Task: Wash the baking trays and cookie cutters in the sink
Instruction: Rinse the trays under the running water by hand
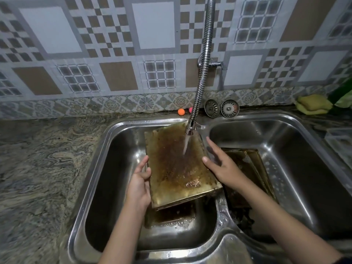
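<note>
Two steel bowls side by side in one big sink [106, 149], ringed by a swirly stone counter [42, 168] and backed by a wall of checked tiles [152, 25].

In the left bowl, at 12 o'clock from the two arms: a big brown baking tray [171, 168], tilted, its far end up against the back rim, its near end down. Dirty and stained dark in the middle. Under its near end, at 6 o'clock: another dark tray [167, 216], mostly hidden, with soap bubbles along its edge.

In the right bowl, at 3 o'clock from the big tray: one more dark tray [253, 164], partly covered by the right arm. Hard to make out any more than that. No way to tell any cookie cutters apart in the dark mess near it.

Coming down from 12 o'clock: a bendy silver tap hose [203, 63], water pouring onto the big tray.

Left hand [140, 183] at 9 o'clock of the tray, thumb on top and fingers curled round the left edge. Right hand [219, 164] at 3 o'clock, fingers straight and spread along the right edge, not gripping.

Behind the sink: two round drain strainers [222, 108]. At 2 o'clock, a yellow sponge [312, 105]. At 11 o'clock from the strainers, a small orange ball [181, 111].
</note>
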The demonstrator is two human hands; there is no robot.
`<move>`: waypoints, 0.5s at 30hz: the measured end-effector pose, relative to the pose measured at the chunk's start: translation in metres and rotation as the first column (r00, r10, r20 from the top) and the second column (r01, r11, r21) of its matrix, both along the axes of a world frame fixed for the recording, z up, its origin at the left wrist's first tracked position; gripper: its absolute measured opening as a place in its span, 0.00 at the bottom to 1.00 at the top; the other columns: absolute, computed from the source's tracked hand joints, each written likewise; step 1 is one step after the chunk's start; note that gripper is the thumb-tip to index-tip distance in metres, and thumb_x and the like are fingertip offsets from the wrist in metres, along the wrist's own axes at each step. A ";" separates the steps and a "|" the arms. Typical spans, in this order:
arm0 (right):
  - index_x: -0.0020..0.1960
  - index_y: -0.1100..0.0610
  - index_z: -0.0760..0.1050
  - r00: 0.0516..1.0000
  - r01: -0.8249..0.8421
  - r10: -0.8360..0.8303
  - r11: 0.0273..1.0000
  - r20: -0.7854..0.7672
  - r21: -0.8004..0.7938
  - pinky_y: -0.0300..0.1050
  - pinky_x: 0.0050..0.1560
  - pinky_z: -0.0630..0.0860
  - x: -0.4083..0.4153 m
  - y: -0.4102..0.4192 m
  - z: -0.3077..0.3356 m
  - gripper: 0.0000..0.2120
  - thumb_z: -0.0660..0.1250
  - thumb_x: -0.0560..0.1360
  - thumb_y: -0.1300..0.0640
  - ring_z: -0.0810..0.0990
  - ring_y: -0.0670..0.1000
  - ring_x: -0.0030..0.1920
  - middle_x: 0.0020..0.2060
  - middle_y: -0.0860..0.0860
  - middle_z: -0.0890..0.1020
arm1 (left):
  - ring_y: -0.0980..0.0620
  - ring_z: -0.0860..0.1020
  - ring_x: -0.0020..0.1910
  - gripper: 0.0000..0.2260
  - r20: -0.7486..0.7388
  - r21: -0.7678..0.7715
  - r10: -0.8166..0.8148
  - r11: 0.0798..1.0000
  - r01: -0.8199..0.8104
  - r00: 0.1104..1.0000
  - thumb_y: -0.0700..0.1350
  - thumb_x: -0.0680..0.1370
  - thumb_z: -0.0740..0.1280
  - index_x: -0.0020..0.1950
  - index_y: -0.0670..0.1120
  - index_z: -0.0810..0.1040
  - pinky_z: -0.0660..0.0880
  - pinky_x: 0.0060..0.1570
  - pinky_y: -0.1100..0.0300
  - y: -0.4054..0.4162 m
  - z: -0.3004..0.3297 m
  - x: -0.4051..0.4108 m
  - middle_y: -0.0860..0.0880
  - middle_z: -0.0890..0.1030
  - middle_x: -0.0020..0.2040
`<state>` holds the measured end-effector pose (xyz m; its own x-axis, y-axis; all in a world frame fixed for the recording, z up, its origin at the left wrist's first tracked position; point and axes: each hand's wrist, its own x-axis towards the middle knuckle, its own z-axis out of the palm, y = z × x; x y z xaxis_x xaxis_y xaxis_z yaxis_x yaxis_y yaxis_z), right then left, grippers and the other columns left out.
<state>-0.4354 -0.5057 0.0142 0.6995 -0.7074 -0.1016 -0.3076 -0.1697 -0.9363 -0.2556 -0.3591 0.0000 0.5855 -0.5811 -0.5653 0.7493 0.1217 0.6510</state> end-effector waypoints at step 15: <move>0.73 0.48 0.63 0.720 0.579 -0.540 0.814 0.435 0.052 0.41 0.64 0.72 -0.067 -0.041 0.057 0.25 0.59 0.79 0.66 0.72 0.43 0.65 0.70 0.50 0.70 | 0.45 0.74 0.60 0.13 0.337 0.596 -0.514 0.765 0.244 0.789 0.43 0.78 0.63 0.63 0.49 0.75 0.72 0.63 0.46 -0.018 -0.090 0.025 0.46 0.75 0.63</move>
<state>-0.5024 -0.5466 0.0708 0.1330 -0.9753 0.1761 0.0375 -0.1726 -0.9843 -0.2307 -0.3773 -0.0895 0.6388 -0.5265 -0.5610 0.2533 -0.5445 0.7996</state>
